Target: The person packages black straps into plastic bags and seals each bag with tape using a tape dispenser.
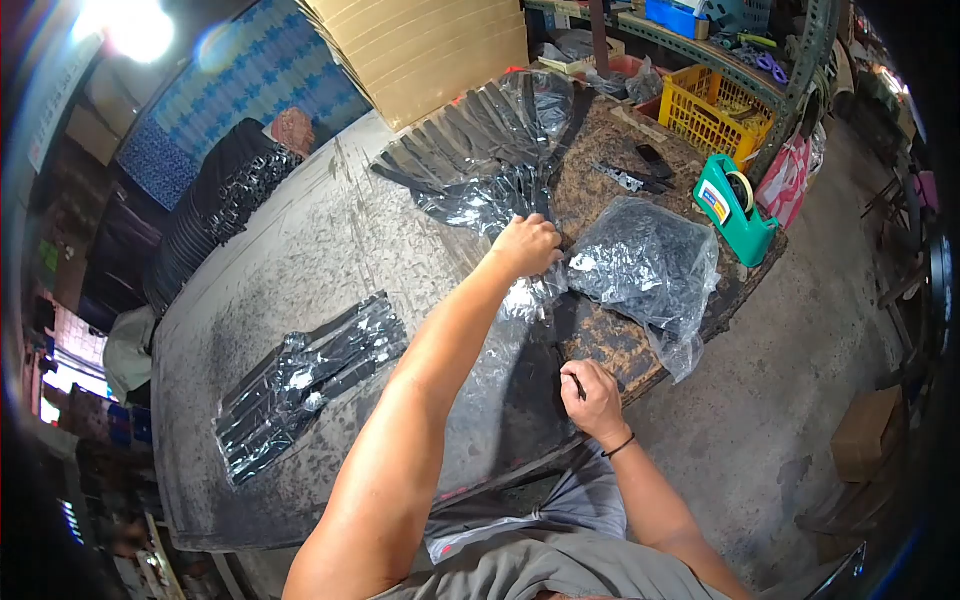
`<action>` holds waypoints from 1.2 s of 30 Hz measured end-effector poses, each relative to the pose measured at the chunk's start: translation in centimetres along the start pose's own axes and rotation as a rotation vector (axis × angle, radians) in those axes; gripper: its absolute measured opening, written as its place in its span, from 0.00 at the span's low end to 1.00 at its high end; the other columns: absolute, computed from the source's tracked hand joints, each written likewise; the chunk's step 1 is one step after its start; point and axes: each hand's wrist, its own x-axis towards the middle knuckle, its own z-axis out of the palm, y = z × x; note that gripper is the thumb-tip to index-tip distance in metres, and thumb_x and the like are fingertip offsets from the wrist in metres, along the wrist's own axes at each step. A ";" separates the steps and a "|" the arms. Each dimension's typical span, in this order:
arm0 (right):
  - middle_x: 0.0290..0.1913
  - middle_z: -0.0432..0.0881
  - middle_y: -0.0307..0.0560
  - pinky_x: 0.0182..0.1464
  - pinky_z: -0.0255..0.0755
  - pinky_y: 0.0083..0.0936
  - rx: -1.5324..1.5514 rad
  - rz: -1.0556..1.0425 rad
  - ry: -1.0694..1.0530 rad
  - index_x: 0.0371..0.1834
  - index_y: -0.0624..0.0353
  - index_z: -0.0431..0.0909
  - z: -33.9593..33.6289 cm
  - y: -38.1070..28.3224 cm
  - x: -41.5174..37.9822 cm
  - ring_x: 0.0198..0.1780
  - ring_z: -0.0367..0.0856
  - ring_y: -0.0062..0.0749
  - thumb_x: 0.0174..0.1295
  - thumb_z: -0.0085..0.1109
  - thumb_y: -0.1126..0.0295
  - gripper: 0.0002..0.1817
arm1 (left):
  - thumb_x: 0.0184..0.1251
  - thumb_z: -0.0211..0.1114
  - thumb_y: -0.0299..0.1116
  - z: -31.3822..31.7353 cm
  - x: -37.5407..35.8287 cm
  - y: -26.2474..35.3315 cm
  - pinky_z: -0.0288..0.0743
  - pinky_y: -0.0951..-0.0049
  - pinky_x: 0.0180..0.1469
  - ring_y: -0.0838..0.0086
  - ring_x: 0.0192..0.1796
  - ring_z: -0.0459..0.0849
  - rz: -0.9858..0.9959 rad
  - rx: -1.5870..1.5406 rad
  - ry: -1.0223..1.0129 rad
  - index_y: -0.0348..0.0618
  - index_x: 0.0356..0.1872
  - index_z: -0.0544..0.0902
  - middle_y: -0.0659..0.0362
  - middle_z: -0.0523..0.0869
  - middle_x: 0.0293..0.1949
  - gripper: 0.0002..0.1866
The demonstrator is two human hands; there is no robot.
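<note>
My left hand (530, 245) reaches across the table, its fingers curled down on clear plastic at the near end of a fanned row of clear plastic packs (470, 150) with dark strips inside. Close to the table's edge is my right hand (595, 400), closed, with a small dark thing showing at its fingers that I cannot make out. Between and beyond my hands lies a bulging clear plastic bag (645, 255) full of small dark pieces. One flat plastic pack (310, 380) of dark strips lies to the left of my left forearm.
A green tape dispenser (737, 210) stands at the table's right edge. Behind it is a yellow crate (715, 115) beneath a metal shelf (740, 65). A tall cardboard stack (430, 50) rises at the back. Bundled black lengths (215, 210) lie at the far left.
</note>
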 end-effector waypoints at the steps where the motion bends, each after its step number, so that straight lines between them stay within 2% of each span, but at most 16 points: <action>1: 0.31 0.79 0.50 0.37 0.74 0.38 -0.004 0.004 0.016 0.35 0.60 0.76 0.1 0.1 0.0 0.35 0.79 0.49 0.55 0.57 0.78 0.05 | 0.64 0.59 0.44 0.3 0.3 0.1 0.73 0.60 0.53 0.64 0.51 0.79 0.030 0.019 -0.073 0.46 0.38 0.84 0.60 0.83 0.43 0.14; 6: 0.31 0.78 0.50 0.37 0.73 0.37 -0.031 0.014 0.031 0.36 0.59 0.76 0.2 0.3 -0.2 0.34 0.78 0.48 0.57 0.57 0.76 0.04 | 0.60 0.59 0.37 1.1 0.2 -0.9 0.71 0.62 0.53 0.66 0.56 0.77 0.003 0.066 -0.091 0.48 0.40 0.84 0.61 0.83 0.44 0.11; 8: 0.31 0.78 0.50 0.37 0.73 0.37 -0.036 0.009 0.030 0.36 0.59 0.76 0.2 0.3 -0.2 0.34 0.78 0.48 0.57 0.57 0.76 0.04 | 0.57 0.58 0.31 1.1 -0.4 -2.0 0.69 0.65 0.55 0.70 0.58 0.75 0.092 0.097 -0.062 0.50 0.43 0.83 0.63 0.81 0.47 0.12; 11: 0.32 0.78 0.50 0.38 0.73 0.37 -0.045 0.001 0.026 0.36 0.59 0.76 0.2 0.2 -0.2 0.34 0.78 0.48 0.57 0.57 0.76 0.05 | 0.57 0.58 0.29 0.9 -0.8 -2.8 0.66 0.67 0.56 0.74 0.60 0.73 0.115 0.181 -0.075 0.52 0.44 0.83 0.65 0.80 0.48 0.14; 15: 0.32 0.79 0.50 0.38 0.73 0.38 -0.055 0.002 0.028 0.37 0.59 0.76 0.3 0.3 -0.3 0.35 0.78 0.48 0.58 0.57 0.76 0.05 | 0.58 0.59 0.31 -1.4 -0.4 -2.4 0.66 0.65 0.54 0.74 0.58 0.74 0.148 0.316 -0.171 0.54 0.43 0.81 0.65 0.78 0.45 0.11; 19: 0.33 0.79 0.50 0.38 0.74 0.38 -0.043 0.010 0.032 0.37 0.59 0.76 0.3 0.1 -0.3 0.35 0.79 0.49 0.58 0.57 0.75 0.05 | 0.59 0.58 0.32 -0.3 -0.6 -3.4 0.65 0.68 0.53 0.73 0.54 0.75 0.212 0.325 -0.037 0.54 0.39 0.82 0.65 0.77 0.41 0.08; 23: 0.33 0.79 0.51 0.38 0.74 0.39 -0.053 0.022 0.032 0.38 0.59 0.76 0.4 0.1 -0.3 0.36 0.79 0.50 0.59 0.57 0.75 0.05 | 0.59 0.58 0.32 0.1 -1.3 -3.7 0.66 0.69 0.52 0.73 0.52 0.75 0.222 0.342 0.008 0.54 0.38 0.81 0.65 0.77 0.41 0.08; 25: 0.33 0.79 0.51 0.38 0.74 0.39 -0.062 0.025 0.029 0.38 0.59 0.76 0.4 0.1 -0.3 0.36 0.79 0.51 0.59 0.57 0.74 0.05 | 0.59 0.57 0.32 -0.5 -1.7 -3.7 0.66 0.69 0.53 0.73 0.51 0.76 0.180 0.377 -0.006 0.53 0.40 0.80 0.65 0.78 0.43 0.09; 30: 0.33 0.79 0.50 0.39 0.74 0.39 -0.065 0.020 0.050 0.38 0.59 0.76 0.5 -0.1 -0.2 0.36 0.79 0.50 0.59 0.57 0.74 0.05 | 0.60 0.57 0.33 -0.8 -3.1 -4.7 0.69 0.68 0.51 0.71 0.49 0.77 0.107 0.308 0.112 0.51 0.37 0.82 0.64 0.81 0.38 0.07; 31: 0.33 0.79 0.50 0.39 0.74 0.39 -0.062 0.015 0.052 0.38 0.59 0.76 0.5 -0.1 -0.2 0.36 0.79 0.50 0.59 0.57 0.74 0.05 | 0.60 0.57 0.33 -1.0 -3.4 -5.0 0.69 0.68 0.51 0.71 0.49 0.77 0.106 0.314 0.113 0.51 0.37 0.82 0.64 0.81 0.38 0.07; 33: 0.34 0.80 0.50 0.39 0.74 0.38 -0.090 0.002 0.063 0.37 0.58 0.76 0.7 0.1 -0.3 0.36 0.80 0.49 0.58 0.58 0.74 0.05 | 0.60 0.58 0.33 -1.4 -4.0 -5.6 0.69 0.68 0.51 0.72 0.50 0.77 0.076 0.387 -0.054 0.50 0.36 0.82 0.64 0.81 0.39 0.07; 36: 0.33 0.80 0.49 0.39 0.74 0.38 -0.094 -0.007 0.065 0.36 0.58 0.75 0.8 0.2 -0.4 0.36 0.80 0.48 0.57 0.59 0.74 0.05 | 0.58 0.61 0.35 -2.6 -4.9 -6.1 0.69 0.64 0.52 0.68 0.50 0.77 0.023 0.237 0.023 0.49 0.35 0.82 0.63 0.80 0.39 0.06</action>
